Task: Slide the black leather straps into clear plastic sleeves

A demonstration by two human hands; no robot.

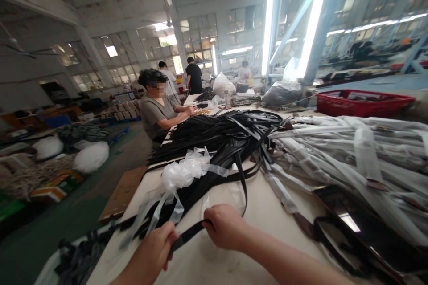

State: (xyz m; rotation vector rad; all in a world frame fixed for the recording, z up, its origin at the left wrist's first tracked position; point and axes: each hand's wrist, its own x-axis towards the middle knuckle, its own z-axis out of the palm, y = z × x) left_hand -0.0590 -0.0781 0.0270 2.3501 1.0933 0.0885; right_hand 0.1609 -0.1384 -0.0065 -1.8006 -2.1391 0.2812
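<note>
Black strap (184, 236) is what I see in both hands as I look through the head camera, over the near part of the pale table (230, 260). The left hand (154, 244) has its fingers curled tight around one part of it. The right hand (224, 226) is closed like a fist and pinches it too, a bit farther away and higher up. The short bit between the two hands slopes up to the right hand. Another bit of black strap bends down from the pile and goes behind the right hand, but I can't tell if it is the same strap.

Just past the hands sits a puffy bunch of clear plastic strips (185, 170). It lies on some black straps. Behind it is the big pile of black straps (217, 130), all messy and long. On the right side I see lots of straps in cloudy plastic wrap (331, 142), and a phone (356, 218) with a shiny dark screen lies near them. A red basket (364, 103) is at the back right. Across the table, on the left, a co-worker (155, 113) in a grey-brown top has both hands near small gold-coloured bits (202, 111).
</note>
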